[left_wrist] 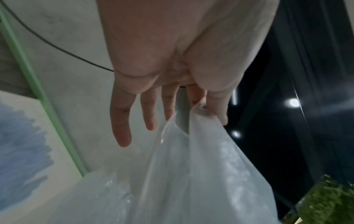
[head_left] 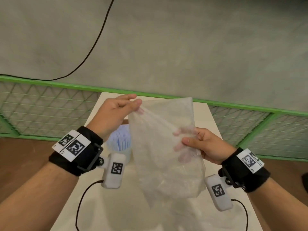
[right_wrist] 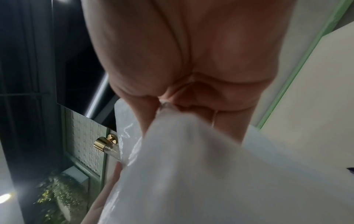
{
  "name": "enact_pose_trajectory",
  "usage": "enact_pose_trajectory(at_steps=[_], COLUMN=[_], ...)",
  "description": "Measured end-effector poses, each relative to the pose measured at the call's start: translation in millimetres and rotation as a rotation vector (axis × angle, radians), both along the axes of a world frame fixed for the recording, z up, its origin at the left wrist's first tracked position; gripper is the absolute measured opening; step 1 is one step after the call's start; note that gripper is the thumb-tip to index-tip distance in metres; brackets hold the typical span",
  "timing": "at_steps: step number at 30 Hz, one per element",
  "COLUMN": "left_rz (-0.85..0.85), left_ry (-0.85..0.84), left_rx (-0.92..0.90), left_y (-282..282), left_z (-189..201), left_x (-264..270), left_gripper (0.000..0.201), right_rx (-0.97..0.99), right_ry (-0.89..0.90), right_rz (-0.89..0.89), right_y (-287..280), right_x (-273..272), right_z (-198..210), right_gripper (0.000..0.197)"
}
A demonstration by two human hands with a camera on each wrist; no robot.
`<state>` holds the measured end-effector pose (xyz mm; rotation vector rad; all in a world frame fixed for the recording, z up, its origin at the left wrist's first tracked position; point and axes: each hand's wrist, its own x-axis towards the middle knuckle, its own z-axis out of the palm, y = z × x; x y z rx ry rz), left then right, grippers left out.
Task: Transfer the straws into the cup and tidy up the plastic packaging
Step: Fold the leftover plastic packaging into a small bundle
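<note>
A translucent, empty-looking plastic bag (head_left: 165, 147) hangs in the air over the white table (head_left: 106, 205). My left hand (head_left: 137, 105) pinches its upper left corner between thumb and forefinger; in the left wrist view the left hand (left_wrist: 203, 107) has its other fingers stretched out above the bag (left_wrist: 191, 174). My right hand (head_left: 187, 140) grips the bag's right edge, fingers behind the film. The right wrist view shows the right hand (right_wrist: 168, 106) bunching the bag (right_wrist: 210, 166). A cup of pale blue straws (head_left: 120, 141) stands upright under my left wrist, partly hidden by the bag.
A green-framed mesh fence (head_left: 50, 104) runs behind the narrow table, with grey floor and a black cable (head_left: 93, 47) beyond it. Brown floor lies on both sides of the table. Thin cables hang from the wrist cameras (head_left: 115, 170) over the tabletop.
</note>
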<state>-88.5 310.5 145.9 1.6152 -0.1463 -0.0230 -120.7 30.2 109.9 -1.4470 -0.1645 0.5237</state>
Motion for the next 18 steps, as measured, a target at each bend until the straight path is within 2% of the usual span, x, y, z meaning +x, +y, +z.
enact_pose_trajectory(at_steps=[2, 4, 7, 8, 10, 13, 15, 18], left_rz=[0.002, -0.054, -0.226, -0.302, -0.407, -0.308, -0.22, -0.188], left_ry=[0.017, 0.11, 0.313, 0.357, 0.348, 0.263, 0.229, 0.199], left_rx=[-0.031, -0.129, -0.189, -0.161, -0.094, -0.104, -0.139, -0.135], left_y=[1, 2, 3, 0, -5, -9, -8, -6], left_z=[2, -3, -22, -26, -33, -35, -36, -37], left_x=[1, -1, -13, -20, -34, -43, -41, -40], left_gripper=[0.041, 0.053, 0.08, 0.079, 0.063, 0.037, 0.032, 0.035], right_rx=[0.028, 0.082, 0.122, 0.12, 0.105, 0.055, 0.063, 0.056], right_ry=[-0.024, -0.036, -0.051, -0.061, -0.083, -0.096, -0.076, -0.03], right_rz=[0.005, -0.016, -0.058, -0.07, -0.089, -0.113, -0.102, -0.058], right_y=[2, 1, -4, -5, -5, -5, -7, -12], right_x=[-2, -2, 0, 1, 1, 1, 0, -2], right_z=[0, 0, 1, 1, 3, 4, 5, 2], right_gripper=[0.026, 0.026, 0.042, 0.043, 0.032, 0.024, 0.036, 0.061])
